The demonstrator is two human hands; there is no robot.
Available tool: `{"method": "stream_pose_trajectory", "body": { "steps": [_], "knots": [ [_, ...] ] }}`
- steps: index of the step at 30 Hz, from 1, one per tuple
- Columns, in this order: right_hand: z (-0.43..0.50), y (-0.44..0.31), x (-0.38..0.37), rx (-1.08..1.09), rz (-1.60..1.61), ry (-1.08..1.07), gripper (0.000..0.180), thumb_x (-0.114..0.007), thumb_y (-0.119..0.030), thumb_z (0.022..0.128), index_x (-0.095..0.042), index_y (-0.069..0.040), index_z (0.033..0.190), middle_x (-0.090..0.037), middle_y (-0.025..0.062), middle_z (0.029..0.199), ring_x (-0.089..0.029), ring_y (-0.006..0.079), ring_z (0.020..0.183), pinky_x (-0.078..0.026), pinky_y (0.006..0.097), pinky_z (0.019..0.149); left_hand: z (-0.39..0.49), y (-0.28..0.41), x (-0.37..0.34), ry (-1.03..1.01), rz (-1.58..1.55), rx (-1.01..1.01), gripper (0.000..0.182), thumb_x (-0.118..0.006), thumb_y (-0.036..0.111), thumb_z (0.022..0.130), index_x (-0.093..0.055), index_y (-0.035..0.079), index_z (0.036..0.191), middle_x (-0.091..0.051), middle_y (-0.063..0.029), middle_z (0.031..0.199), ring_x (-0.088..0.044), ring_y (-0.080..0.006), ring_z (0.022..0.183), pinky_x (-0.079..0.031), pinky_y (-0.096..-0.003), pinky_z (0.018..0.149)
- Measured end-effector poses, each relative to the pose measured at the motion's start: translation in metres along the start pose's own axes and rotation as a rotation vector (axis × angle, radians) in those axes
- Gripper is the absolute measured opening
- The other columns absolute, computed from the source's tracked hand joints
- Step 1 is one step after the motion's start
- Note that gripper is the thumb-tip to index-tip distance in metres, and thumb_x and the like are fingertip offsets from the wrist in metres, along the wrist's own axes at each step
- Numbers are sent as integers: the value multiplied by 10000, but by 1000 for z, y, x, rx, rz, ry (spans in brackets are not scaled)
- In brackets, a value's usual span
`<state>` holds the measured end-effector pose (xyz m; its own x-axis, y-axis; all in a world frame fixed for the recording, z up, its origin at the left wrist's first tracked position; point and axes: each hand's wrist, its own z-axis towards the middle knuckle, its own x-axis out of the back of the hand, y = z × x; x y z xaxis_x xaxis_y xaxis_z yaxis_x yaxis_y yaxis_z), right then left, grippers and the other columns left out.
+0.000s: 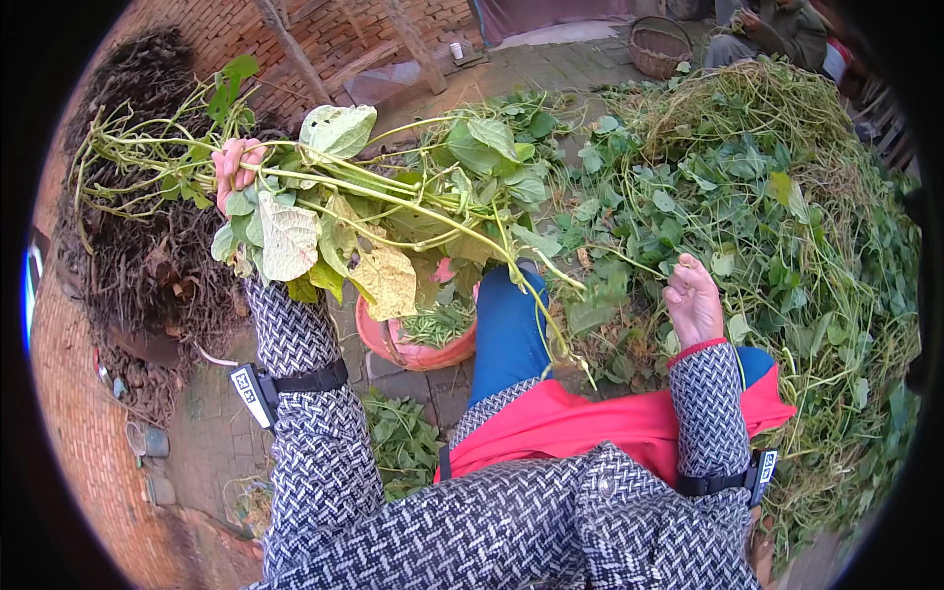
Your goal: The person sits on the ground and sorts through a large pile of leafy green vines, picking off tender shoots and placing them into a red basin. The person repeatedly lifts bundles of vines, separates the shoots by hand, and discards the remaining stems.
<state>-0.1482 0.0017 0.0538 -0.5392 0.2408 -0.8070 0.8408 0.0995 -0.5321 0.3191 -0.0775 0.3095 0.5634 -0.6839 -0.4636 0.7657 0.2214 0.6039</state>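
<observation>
My left hand (240, 168) grips a bundle of leafy bean vines (413, 203) out in front at the left. The stems stretch rightward over my knee, and some of the leaves are yellowed. Below them stands a pink basket (377, 338), partly covered by the leaves, with green bean pods (435, 326) inside. My right hand (693, 301) is raised over the right side of my lap, fingers curled. A thin green stem (627, 258) runs to its fingertips; a blurred leaf (596, 306) is nearby.
A large heap of cut vines (737, 192) fills the right side. Dark dry roots (158, 258) are piled against the brick wall (81, 398) at left. More greens (402, 439) lie by my left leg. At the back are a wicker basket (658, 50) and a seated person (782, 33).
</observation>
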Motion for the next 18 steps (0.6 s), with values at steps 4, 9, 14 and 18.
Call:
{"method": "stream_pose_trajectory", "body": {
  "steps": [4, 9, 14, 18],
  "knots": [
    [-6, 3, -40, -2, -69, -77, 205, -592, -14, 806, -560, -24, 1008, -464, -56, 676, -327, 28, 476, -306, 198, 472, -3, -3, 0, 20, 34, -19, 311, -381, 255, 977, -468, 118, 711, -423, 30, 632, -426, -80, 604, -397, -239, 588],
    [-14, -1, -47, -85, -123, -63, 177, -530, -115, 883, -565, -14, 1023, -318, -99, 570, -274, 27, 460, -322, 211, 502, -15, 6, 7, 83, 64, 7, 241, -456, 256, 948, -499, 116, 756, -458, 27, 679, -470, -100, 669, -425, -245, 675],
    [-28, 12, -30, -190, -210, -144, 228, -437, -178, 946, -555, -3, 1032, -323, -76, 605, -315, 35, 489, -410, 233, 542, -25, 21, 27, 68, 76, 71, 233, -447, 305, 946, -511, 116, 825, -544, -11, 822, -544, -155, 772, -484, -348, 745],
    [-37, 22, -29, -261, -214, -236, 220, -451, -170, 936, -577, 1, 996, -429, -32, 713, -370, 44, 556, -403, 228, 530, -29, 32, 41, 101, 128, 98, 241, -439, 315, 947, -506, 116, 830, -537, -13, 830, -539, -161, 778, -481, -355, 745]
  ]
}}
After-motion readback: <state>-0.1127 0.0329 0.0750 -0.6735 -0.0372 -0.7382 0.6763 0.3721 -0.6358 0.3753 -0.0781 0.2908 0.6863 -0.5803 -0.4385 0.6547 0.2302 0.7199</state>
